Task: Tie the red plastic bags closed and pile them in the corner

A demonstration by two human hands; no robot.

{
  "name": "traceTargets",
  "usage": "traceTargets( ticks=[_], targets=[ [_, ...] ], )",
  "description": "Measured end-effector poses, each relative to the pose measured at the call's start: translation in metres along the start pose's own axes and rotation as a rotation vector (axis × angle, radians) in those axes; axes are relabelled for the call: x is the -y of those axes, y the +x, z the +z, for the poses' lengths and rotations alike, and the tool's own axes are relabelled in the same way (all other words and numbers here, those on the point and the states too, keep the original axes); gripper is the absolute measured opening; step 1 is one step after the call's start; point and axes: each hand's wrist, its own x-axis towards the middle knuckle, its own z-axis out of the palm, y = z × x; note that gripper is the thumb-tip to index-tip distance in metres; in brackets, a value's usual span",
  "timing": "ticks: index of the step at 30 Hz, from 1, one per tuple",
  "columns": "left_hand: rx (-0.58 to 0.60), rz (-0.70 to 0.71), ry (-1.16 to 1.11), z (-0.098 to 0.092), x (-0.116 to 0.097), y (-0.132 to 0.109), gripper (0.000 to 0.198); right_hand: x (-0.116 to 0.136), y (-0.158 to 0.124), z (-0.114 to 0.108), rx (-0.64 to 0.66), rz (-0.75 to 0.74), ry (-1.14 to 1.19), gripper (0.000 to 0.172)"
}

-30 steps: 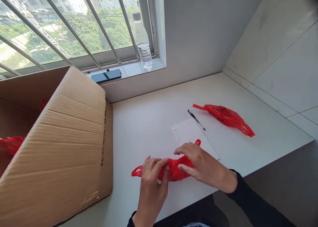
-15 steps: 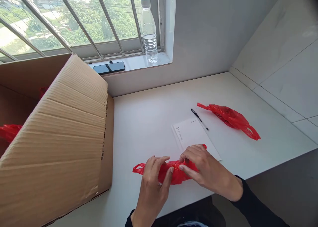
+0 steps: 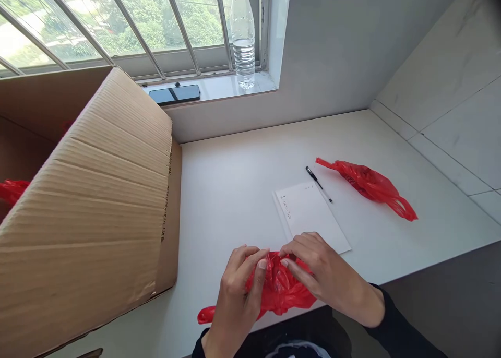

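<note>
A crumpled red plastic bag [image 3: 279, 293] lies at the table's front edge, between my two hands. My left hand [image 3: 242, 282] pinches its left upper part between thumb and fingers. Across from it, my right hand [image 3: 313, 264] grips the right upper part, thumb and index finger close together. One end of the bag pokes out to the left beneath my left wrist. What the bag holds, if anything, is hidden. Just beyond my right hand lies a white paper pad [image 3: 309, 212] with small print on it.
A big open cardboard box [image 3: 97, 191] with red plastic inside stands on the left. A black pen [image 3: 319, 183] and another red plastic bag [image 3: 368, 186] lie on the right of the white table [image 3: 223, 191]. On the windowsill are a phone [image 3: 175, 94] and a water bottle [image 3: 243, 39].
The bag between my hands has spread wider and come nearer the front edge, its left end shifting down. My hands stay close together on it. The camera view has shifted slightly.
</note>
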Motion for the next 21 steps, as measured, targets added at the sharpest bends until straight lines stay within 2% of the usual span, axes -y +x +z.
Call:
traceTargets(
  ticks=[4,9,15,21],
  targets=[
    [0.081,0.012,-0.030,-0.002,-0.009,-0.003,0.034,0.003,0.000,-0.002,-0.010,-0.001,0.063,0.023],
    [0.297,0.126,0.116,-0.007,-0.013,-0.016,0.037,0.006,-0.001,-0.005,-0.017,0.012,0.138,0.025],
    [0.387,0.185,0.265,-0.010,-0.007,-0.026,0.037,0.013,-0.005,-0.011,-0.033,0.019,0.206,0.034],
    [0.471,0.139,0.293,-0.015,-0.008,-0.028,0.044,0.012,-0.012,-0.013,-0.094,0.020,0.355,0.042]
  ],
)
